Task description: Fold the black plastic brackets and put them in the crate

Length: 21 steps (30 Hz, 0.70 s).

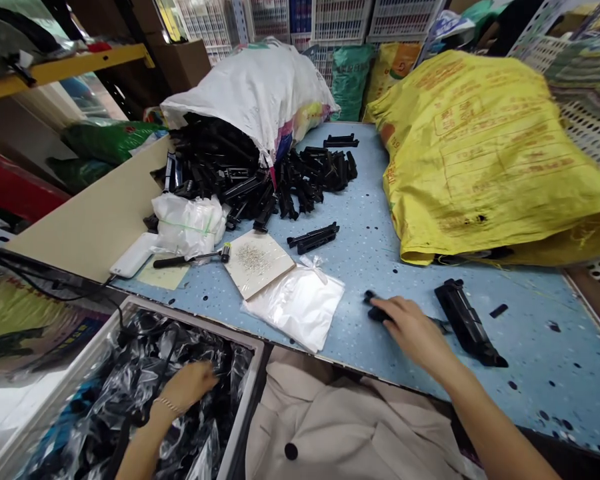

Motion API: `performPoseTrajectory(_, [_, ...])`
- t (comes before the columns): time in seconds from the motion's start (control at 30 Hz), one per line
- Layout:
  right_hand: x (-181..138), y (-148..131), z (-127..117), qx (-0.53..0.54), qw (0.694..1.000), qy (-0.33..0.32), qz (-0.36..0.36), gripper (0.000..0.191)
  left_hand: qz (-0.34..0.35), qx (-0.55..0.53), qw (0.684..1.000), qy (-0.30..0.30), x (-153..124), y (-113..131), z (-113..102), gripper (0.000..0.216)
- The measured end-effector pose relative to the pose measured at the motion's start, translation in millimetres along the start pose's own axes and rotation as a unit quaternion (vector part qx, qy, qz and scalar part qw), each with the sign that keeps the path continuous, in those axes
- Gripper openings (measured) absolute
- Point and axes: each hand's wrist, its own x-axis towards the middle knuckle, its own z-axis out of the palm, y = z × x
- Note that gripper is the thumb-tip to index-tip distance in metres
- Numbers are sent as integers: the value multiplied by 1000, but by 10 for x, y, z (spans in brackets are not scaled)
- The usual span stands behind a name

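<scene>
My right hand (pixel 407 327) is over the blue tabletop, its fingers closed on a black plastic part (pixel 377 313) that lies partly hidden under it. Just right of that hand rests a larger black plastic part (pixel 467 323) with a long, ribbed body. My left hand (pixel 190 385) hangs over a white crate (pixel 254 363) filled with black parts in clear plastic bags (pixel 145 373). Motion blurs its fingers, so I cannot tell whether they hold anything. Between the hands, a stack of clear plastic bags (pixel 300 303) lies at the table's front edge.
A white sack (pixel 260 87) spills a heap of black parts (pixel 260 173) at the back left. A yellow sack (pixel 480 160) stands back right. A small hammer (pixel 195 259), a board with tiny metal bits (pixel 255 263) and a pair of black parts (pixel 314 238) lie on the table.
</scene>
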Motion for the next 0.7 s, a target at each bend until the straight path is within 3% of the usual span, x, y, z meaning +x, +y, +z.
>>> performPoseTrajectory(0.03, [-52, -88, 23, 34, 998, -13, -42, 47, 30, -7, 1000, 2, 136, 232, 17, 18])
performPoseTrajectory(0.1, [-151, -188, 36, 77, 993, -34, -87, 41, 158, -46, 984, 71, 326, 769, 70, 20])
performPoseTrajectory(0.17, [-239, -179, 32, 89, 992, -28, -80, 29, 234, -59, 959, 152, 431, 1290, 142, 16])
performPoseTrajectory(0.23, [-326, -94, 47, 83, 996, 21, -26, 18, 269, -59, 945, 178, 509, 1654, 214, 9])
performPoseTrajectory(0.33, [-452, 65, 124, 87, 987, 82, 108, 36, 249, -142, 948, 140, 653, 1797, 256, 14])
performPoseTrajectory(0.47, [-508, 121, 186, 210, 951, 44, 223, 37, 218, -228, 943, 109, 823, 1607, 171, 14])
performPoseTrajectory(0.53, [-444, 21, 162, 358, 900, 32, 247, 35, 215, -259, 937, 93, 848, 1538, 129, 18])
performPoseTrajectory(0.57, [-391, -63, 142, 448, 857, 26, 253, 36, 215, -274, 933, 84, 848, 1524, 118, 19])
performPoseTrajectory(0.7, [-87, -516, 71, 743, 623, 18, 243, 27, 202, -324, 922, 68, 828, 1548, 148, 11])
